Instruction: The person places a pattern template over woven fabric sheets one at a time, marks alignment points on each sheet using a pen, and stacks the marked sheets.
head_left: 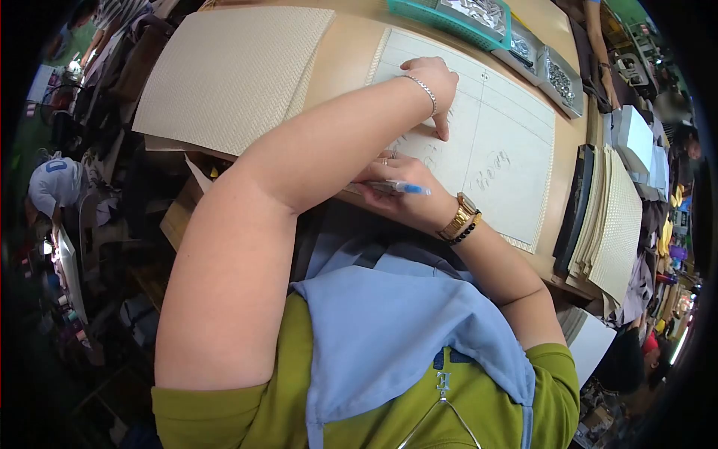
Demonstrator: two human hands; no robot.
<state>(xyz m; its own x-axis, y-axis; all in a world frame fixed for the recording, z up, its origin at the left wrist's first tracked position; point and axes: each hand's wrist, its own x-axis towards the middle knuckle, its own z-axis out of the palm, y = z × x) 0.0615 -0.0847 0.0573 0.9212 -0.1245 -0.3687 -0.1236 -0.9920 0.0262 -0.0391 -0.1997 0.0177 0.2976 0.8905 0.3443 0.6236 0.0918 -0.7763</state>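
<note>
My left hand [434, 84], with a silver bracelet at its wrist, lies on a white card template [512, 168]; its thumb points down, apart from the fingers. Nearer my body, my right hand [415, 191] is closed around a clear pen with a blue part [411, 188] at the lower edge of the template. The pen's tip is hidden. Ruled lines and handwriting, including what looks like "Body", mark the template. Under it, the edge of a cream textured sheet [540, 224] sticks out.
A stack of cream textured sheets [232, 63] lies at the left of the table. At the back stand a green basket [456, 22] and grey trays [562, 82] of small metal parts. More sheets [609, 217] lie at the right. Other people work on both sides.
</note>
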